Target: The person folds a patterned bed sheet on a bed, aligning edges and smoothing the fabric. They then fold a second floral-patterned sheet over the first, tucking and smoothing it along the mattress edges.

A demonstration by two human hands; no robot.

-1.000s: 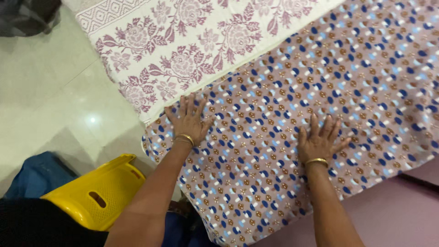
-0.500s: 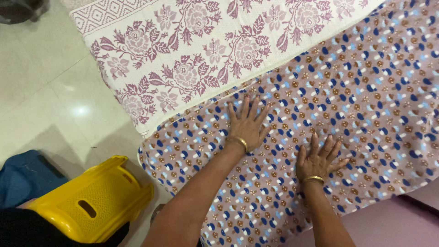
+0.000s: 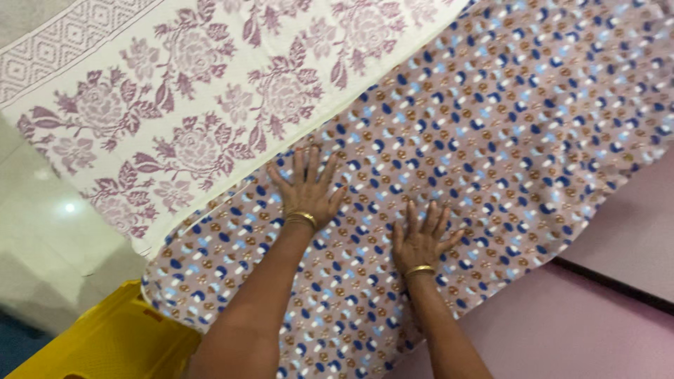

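A brown fleece blanket (image 3: pixel 505 119) dotted with blue, white and brown shapes lies spread across a pink bed surface (image 3: pixel 576 323). My left hand (image 3: pixel 307 186) presses flat on it near its upper edge, fingers spread, a gold bangle at the wrist. My right hand (image 3: pixel 421 238) lies flat on the blanket a little lower and to the right, fingers apart, also with a gold bangle. Neither hand grips anything.
A cream sheet with purple flowers (image 3: pixel 175 105) lies beside the blanket at upper left. A yellow plastic stool (image 3: pixel 112 344) stands at the lower left by the blanket's hanging corner. Pale glossy floor tiles (image 3: pixel 42 238) show at the left.
My left hand slid from the blanket's left corner toward the middle, closer to my right hand. The view has shifted, so the stool and floor sit further left and lower.
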